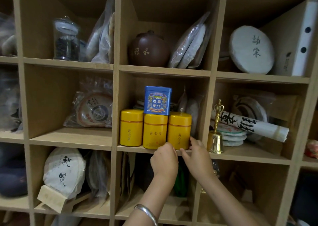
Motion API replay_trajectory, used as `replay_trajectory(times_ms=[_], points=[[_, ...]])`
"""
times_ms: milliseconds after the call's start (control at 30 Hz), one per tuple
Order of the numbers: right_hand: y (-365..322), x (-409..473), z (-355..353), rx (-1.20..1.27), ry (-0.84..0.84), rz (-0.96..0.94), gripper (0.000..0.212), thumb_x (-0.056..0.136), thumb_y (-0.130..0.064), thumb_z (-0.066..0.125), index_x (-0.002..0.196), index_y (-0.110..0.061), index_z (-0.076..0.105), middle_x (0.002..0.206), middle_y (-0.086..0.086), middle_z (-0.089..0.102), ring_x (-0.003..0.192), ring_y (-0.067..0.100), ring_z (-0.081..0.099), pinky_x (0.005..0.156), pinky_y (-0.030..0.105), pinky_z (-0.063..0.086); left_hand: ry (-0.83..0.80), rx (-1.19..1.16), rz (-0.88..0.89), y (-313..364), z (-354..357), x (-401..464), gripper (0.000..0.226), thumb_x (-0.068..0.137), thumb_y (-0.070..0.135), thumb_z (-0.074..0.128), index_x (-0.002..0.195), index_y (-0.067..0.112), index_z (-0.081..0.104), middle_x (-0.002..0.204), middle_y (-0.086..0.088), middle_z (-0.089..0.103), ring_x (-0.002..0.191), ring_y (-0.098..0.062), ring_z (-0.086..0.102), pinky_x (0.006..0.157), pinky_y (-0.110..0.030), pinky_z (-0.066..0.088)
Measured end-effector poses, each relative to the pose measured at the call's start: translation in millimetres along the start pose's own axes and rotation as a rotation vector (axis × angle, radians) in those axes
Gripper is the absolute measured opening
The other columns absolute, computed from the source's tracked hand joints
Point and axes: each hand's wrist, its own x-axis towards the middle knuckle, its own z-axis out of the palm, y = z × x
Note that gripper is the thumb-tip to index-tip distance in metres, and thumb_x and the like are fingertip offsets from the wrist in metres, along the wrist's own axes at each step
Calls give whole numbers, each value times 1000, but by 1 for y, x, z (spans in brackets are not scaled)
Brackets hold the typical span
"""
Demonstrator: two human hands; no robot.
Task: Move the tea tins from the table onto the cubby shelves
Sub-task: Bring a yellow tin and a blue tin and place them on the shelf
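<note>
A wall of light wooden cubby shelves (161,70) fills the view, each compartment packed with tea goods. In the middle cubby, three yellow tea tins stand upright in a row at the front edge of the shelf, side by side and touching: the left yellow tin (131,127), the middle yellow tin (155,131) and the right yellow tin (179,131). A square blue tin (157,100) sits on top, resting mostly on the middle one.

Both hands reach up to the base of the right yellow tin. The left hand (164,158), with a silver bangle (148,213) on its wrist, has its fingers curled against the tin's lower left side. The right hand (196,152) has its fingers curved around the tin's lower right side, fingertips touching it.

The cubby above holds a brown clay jar (148,49) and bagged tea cakes. To the upper left stands a glass jar (66,39) of dark leaves. The cubby to the right holds a brass bell (216,136) and a rolled paper scroll (249,125).
</note>
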Motion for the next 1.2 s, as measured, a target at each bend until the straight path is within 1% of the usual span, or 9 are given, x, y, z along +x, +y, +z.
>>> replay_trajectory(times_ms=[100, 233, 333, 500, 700, 900, 1033, 1200], points=[[1, -3, 2, 24, 39, 3, 61, 92, -33, 61, 143, -9, 40, 129, 8, 56, 111, 18, 59, 86, 28, 52, 4, 23, 0, -1, -2, 1, 22, 100, 33, 48, 91, 18, 62, 89, 0, 73, 80, -16, 70, 63, -28, 53], [2, -7, 4, 67, 97, 8, 61, 89, -31, 66, 141, -12, 41, 128, 6, 60, 110, 18, 61, 85, 29, 54, 12, 68, 31, -6, -4, 1, 25, 100, 39, 47, 94, 20, 62, 89, 1, 73, 81, -16, 70, 65, -28, 54], [3, -9, 4, 61, 97, 7, 60, 88, -33, 67, 139, -14, 43, 127, 4, 61, 110, 17, 62, 86, 31, 56, 15, 82, 47, -9, -5, 0, 28, 99, 43, 46, 96, 20, 63, 89, 2, 73, 81, -15, 70, 64, -27, 52], [3, -9, 2, 76, 104, 14, 62, 86, -33, 69, 139, -16, 42, 128, 3, 60, 111, 15, 61, 84, 26, 54, 20, 47, 51, -11, -5, -5, 28, 99, 43, 45, 99, 21, 62, 91, 3, 73, 81, -14, 70, 65, -26, 53], [3, -10, 0, 98, 106, 12, 63, 85, -30, 71, 139, -14, 43, 128, 4, 59, 113, 15, 60, 88, 28, 55, 58, 6, 38, -13, -5, -10, 26, 99, 43, 46, 111, 22, 54, 97, 2, 70, 85, -16, 69, 66, -27, 54], [3, -11, 1, 88, 108, 2, 62, 85, -31, 70, 139, -14, 43, 127, 4, 60, 112, 15, 60, 87, 28, 56, 65, -15, 32, -12, -4, -10, 25, 99, 42, 47, 112, 22, 54, 95, 2, 72, 84, -14, 70, 67, -26, 56], [0, -10, 4, 85, 120, -4, 60, 85, -30, 71, 137, -12, 46, 126, 4, 58, 108, 14, 59, 86, 26, 55, 48, 4, 16, -11, -3, -7, 24, 100, 40, 45, 106, 21, 59, 92, 2, 73, 83, -14, 71, 69, -28, 56], [-6, -12, 5, 70, 128, 5, 58, 87, -30, 69, 137, -11, 47, 123, 4, 57, 108, 16, 59, 86, 31, 56, 50, 47, 15, -7, 1, -7, 27, 102, 37, 41, 98, 19, 62, 88, 2, 73, 80, -15, 70, 67, -29, 57]])
